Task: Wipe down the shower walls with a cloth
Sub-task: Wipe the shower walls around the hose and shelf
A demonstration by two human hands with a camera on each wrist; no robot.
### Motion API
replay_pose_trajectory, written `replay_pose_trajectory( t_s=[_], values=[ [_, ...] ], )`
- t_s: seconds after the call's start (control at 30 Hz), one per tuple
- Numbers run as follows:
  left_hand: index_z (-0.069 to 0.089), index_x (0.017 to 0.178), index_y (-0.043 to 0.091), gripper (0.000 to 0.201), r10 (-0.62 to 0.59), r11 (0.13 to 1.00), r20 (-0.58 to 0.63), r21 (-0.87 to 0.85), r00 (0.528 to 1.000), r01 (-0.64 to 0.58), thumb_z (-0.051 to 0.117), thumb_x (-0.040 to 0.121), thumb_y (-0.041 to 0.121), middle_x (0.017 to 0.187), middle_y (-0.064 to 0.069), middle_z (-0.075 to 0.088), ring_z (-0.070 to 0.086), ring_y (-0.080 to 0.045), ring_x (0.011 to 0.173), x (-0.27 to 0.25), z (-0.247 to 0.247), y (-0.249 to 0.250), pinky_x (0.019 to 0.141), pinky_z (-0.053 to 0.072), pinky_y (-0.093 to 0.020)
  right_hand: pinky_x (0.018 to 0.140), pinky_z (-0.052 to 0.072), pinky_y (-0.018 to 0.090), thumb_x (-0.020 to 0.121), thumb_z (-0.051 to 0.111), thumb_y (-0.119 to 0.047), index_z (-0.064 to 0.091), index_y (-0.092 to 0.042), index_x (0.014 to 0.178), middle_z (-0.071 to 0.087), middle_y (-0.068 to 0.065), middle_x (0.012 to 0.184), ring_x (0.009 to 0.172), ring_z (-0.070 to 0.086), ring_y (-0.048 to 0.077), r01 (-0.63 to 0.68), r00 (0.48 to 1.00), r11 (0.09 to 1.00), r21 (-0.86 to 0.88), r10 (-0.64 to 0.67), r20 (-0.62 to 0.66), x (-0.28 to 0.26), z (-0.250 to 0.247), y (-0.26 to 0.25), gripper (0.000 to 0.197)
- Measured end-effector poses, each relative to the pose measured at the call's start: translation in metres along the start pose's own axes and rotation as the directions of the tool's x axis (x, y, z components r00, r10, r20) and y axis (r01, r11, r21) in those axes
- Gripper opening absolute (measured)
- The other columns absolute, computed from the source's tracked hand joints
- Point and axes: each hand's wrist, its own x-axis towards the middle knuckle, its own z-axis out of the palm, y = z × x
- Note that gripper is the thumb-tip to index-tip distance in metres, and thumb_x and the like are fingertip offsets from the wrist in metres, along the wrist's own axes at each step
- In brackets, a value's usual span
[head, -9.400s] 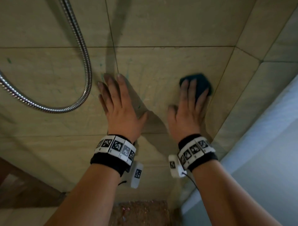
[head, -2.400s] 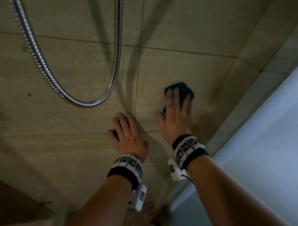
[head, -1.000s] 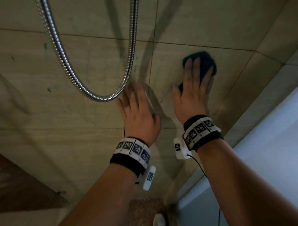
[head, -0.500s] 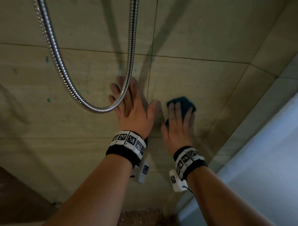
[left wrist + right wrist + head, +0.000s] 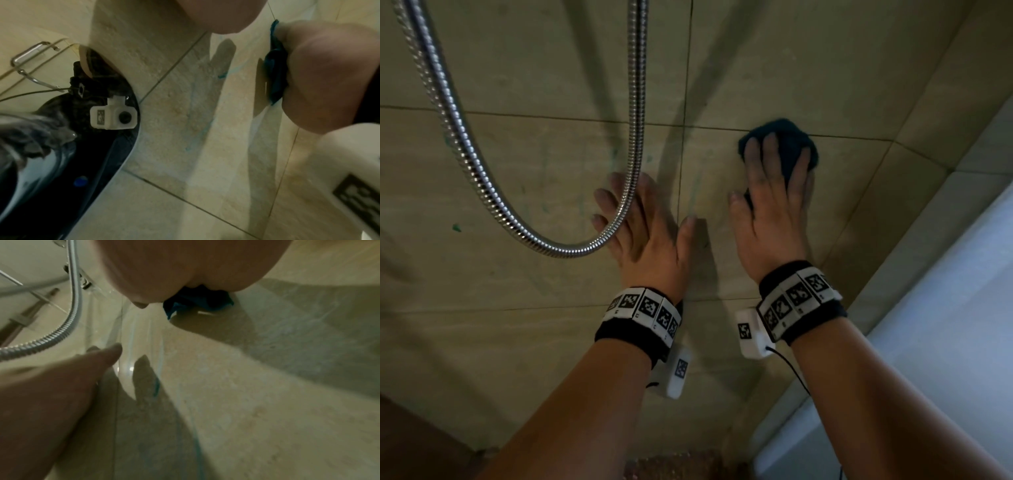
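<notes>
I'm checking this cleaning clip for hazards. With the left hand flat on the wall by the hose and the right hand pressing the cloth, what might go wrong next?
1. The shower hose hangs across the left hand; a sideways move may snag it.
2. The wall looks wet and streaked in the right wrist view, so the bracing left hand may slip.
3. The cloth is bunched under the right hand, so it may leave streaks or slide out.

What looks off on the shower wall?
Blue-green streaks and specks mark the beige wall tiles, for example left of the shower hose and below the dark teal cloth. They resemble dye or residue. No cracks or damage show.
</notes>
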Motion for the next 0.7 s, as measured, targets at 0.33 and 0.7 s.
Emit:
replay_pose_trajectory(
  t_s=[0.33,0.7],
  values=[
    [-0.032,0.156,0.030,0.082,0.011,1.000,0.048,-0.023,0.999,-0.010,0.027,0.108,0.060,0.171,-0.013,-0.021,-0.039,-0.027,0.149,-0.001,-0.001,-0.005,0.118,-0.032,-0.043,0.127,-0.011,0.044,0.109,0.033,-0.036,0.000,-0.036,0.163,-0.012,-0.022,0.167,0.156,-0.020,0.023,-0.291,0.942,0.925,0.243,0.321,-0.094,-0.008,-0.008,0.036,0.063],
    [-0.033,0.155,0.030,0.084,0.018,1.000,0.034,-0.023,0.999,-0.017,0.033,0.109,0.056,0.170,-0.012,-0.020,-0.033,-0.028,0.153,0.000,0.001,-0.005,0.118,-0.033,-0.044,0.127,-0.011,0.047,0.109,0.031,-0.037,-0.003,-0.032,0.164,-0.018,-0.019,0.166,0.155,-0.023,0.025,-0.216,0.975,0.961,0.173,0.223,-0.022,-0.010,-0.005,-0.002,0.064]
  ],
)
